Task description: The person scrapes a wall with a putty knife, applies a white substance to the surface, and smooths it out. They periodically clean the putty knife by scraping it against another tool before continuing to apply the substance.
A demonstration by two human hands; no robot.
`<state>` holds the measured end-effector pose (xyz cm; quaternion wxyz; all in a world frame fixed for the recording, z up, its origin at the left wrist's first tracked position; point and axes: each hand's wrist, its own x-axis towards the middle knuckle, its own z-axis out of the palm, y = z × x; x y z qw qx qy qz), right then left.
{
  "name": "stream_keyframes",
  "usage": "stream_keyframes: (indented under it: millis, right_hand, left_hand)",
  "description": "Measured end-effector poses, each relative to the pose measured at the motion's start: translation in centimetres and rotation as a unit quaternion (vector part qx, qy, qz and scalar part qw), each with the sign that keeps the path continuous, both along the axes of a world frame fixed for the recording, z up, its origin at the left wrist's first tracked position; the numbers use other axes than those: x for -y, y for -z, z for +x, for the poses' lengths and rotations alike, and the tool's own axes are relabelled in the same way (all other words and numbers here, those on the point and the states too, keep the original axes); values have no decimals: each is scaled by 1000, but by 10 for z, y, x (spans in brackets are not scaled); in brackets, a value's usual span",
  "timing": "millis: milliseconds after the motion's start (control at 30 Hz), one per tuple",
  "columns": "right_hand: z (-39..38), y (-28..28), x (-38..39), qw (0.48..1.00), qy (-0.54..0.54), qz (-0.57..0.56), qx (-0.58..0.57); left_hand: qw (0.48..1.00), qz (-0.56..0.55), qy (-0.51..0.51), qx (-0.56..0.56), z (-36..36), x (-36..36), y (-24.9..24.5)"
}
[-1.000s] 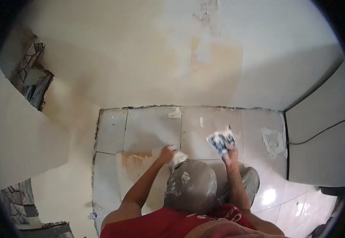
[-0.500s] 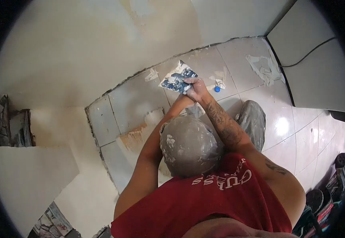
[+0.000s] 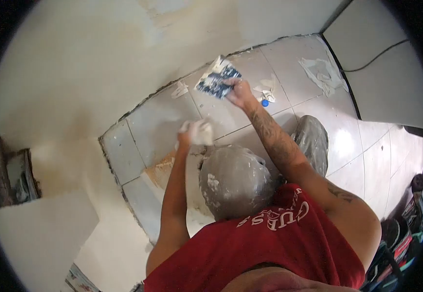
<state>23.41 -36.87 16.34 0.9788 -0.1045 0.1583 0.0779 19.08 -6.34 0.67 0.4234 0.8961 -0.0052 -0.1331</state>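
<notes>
My right hand is stretched forward over the floor tiles and grips a flat blue-and-white patterned piece smeared with white paste, close to the foot of the cream wall. Nearer to me and to the left, my left hand is closed on a white paste-covered object; I cannot make out what it is. Just below that hand lies a brown, paste-stained board on the floor. My plaster-spattered knee fills the middle of the view.
Grey floor tiles meet the wall along a rough dark joint. Torn paper scraps and a blue cap lie on the tiles. A white panel with a black cable stands at right. Shoes sit at the lower right, and a stone-patterned opening at left.
My right hand has carried the patterned piece a little further up toward the wall. My left hand has drawn back and to the left, now apart from the right hand.
</notes>
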Motion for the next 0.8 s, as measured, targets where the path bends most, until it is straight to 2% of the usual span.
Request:
stream_keyframes:
  millis: [33, 67, 100, 133, 200, 233, 267, 300, 333, 367, 400, 433, 467, 500, 533, 567, 633, 667, 733, 800]
  right_hand:
    - [13, 11, 11, 998, 43, -24, 26]
    - [26, 21, 23, 994, 87, -48, 51]
    - [37, 29, 34, 988, 124, -79, 54]
    - [47, 36, 40, 978, 165, -116, 53]
    - [62, 45, 46, 947, 224, -228, -16]
    - [69, 48, 48, 929, 246, -275, -35]
    - [76, 49, 46, 909, 268, -316, -41]
    - [82, 48, 44, 885, 298, -357, -24]
    - [89, 52, 45, 874, 309, -375, -13]
    - [97, 58, 48, 862, 318, -394, -4]
    - [104, 61, 49, 850, 327, -413, 6]
    - [111, 62, 49, 803, 358, -476, 8]
    - [115, 62, 48, 782, 373, -500, -6]
    - [121, 62, 49, 759, 387, -524, -18]
    - [126, 63, 54, 737, 400, -544, -29]
    - [129, 57, 51, 724, 415, -551, -23]
    - [133, 41, 40, 699, 442, -562, -14]
    - [139, 42, 38, 661, 444, -604, -28]
    - [146, 46, 34, 578, 440, -685, -57]
    - [145, 39, 36, 559, 452, -694, -32]
  left_hand:
    - [900, 161, 167, 370, -16, -37, -12]
    - [948, 171, 105, 246, -25, -88, 11]
    - [974, 194, 31, 108, -34, -134, 28]
    - [973, 228, -35, -18, -43, -174, 38]
    - [948, 231, -212, -48, -55, -218, 28]
    - [941, -6, -338, 6, -56, -228, 24]
    - [862, -241, -441, 57, -58, -239, 20]
    - [931, 0, -350, 104, -63, -258, 17]
    - [932, 237, -231, 147, -66, -275, 16]
    - [867, 456, -94, 180, -67, -283, 16]
    - [843, 494, -134, 166, -69, -282, 19]
    - [815, 532, -172, 152, -69, -282, 23]
    - [785, 567, -209, 137, -66, -282, 27]
    - [827, 434, -297, 197, -63, -280, 33]
    - [842, 287, -365, 274, -60, -272, 34]
    - [829, 313, -368, 283, -62, -273, 42]
    - [760, 502, -328, 249, -67, -263, 41]
    - [736, 542, -319, 249, -66, -256, 39]
    - [715, 554, -324, 279, -70, -258, 46]
    - [722, 531, -335, 290, -74, -253, 50]
